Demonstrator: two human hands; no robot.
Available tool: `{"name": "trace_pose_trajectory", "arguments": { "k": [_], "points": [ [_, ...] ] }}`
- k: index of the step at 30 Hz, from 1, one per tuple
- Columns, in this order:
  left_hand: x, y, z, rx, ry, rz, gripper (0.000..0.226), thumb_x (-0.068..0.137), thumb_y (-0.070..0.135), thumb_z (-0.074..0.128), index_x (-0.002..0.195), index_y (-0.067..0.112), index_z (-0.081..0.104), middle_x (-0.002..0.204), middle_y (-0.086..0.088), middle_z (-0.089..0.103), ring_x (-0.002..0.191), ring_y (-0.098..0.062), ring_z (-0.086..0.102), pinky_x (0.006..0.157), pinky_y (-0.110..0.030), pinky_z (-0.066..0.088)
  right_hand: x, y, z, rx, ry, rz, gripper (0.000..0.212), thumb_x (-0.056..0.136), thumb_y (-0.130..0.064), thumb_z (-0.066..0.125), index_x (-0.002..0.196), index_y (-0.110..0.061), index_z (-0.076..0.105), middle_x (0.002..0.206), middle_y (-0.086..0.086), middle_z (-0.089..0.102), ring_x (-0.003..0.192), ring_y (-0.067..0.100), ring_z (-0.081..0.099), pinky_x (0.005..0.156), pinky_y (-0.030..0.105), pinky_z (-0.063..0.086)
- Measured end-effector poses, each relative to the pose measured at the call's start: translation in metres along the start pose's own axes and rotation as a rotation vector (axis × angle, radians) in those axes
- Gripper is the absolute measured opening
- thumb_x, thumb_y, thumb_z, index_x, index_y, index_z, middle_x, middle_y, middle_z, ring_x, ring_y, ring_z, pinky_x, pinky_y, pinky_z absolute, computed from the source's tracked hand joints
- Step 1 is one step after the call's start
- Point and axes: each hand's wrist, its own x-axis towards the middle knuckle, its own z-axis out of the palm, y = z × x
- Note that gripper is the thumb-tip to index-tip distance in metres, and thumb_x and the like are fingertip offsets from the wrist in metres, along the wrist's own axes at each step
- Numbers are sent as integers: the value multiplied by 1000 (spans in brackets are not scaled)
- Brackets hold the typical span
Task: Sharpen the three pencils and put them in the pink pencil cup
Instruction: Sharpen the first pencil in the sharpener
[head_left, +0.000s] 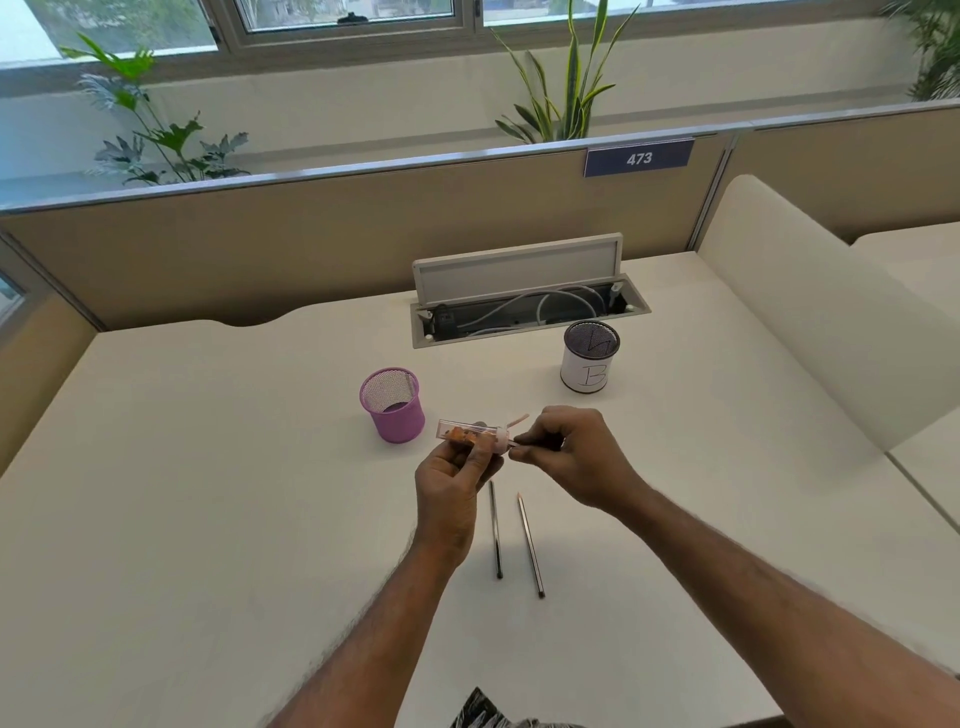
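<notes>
Fingers of the left hand curled round a clear sharpener with shavings inside, while the right hand pinched a pencil pushed into its pink end. A second pencil and a third pencil lay side by side on the desk just below both hands. The pink cup stood just left of the left hand; a white cup stood beyond the right hand

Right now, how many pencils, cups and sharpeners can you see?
Pencils: 3 - left pencil and right pencil lying on the desk, held pencil in the right hand.
Cups: 2 - pink pencil cup, white-wrapped cup marked B.
Sharpeners: 1 - sharpener in the left hand.
Total: 6.
</notes>
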Motion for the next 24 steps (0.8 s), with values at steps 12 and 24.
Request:
{"name": "trace_pose_trajectory", "arguments": {
  "k": [12,24],
  "points": [
    [4,1,-4,134,-73,53,19,84,20,66,98,9,72,102,-16,74,99,-30,69,86,-34,55,7,1,-20,401,-292,429,8,82,-5,74,80,1,69,68,13,64,51,13,52,47,24,35],
    [7,1,-9,204,-104,52,24,83,19,67,101,5,70,101,-14,75,97,-29,70,89,-39,56,8,4,-18,449,-368,490,23,89,-9,66,97,13,67,66,12,62,48,13,45,45,21,30]
  ]
}}
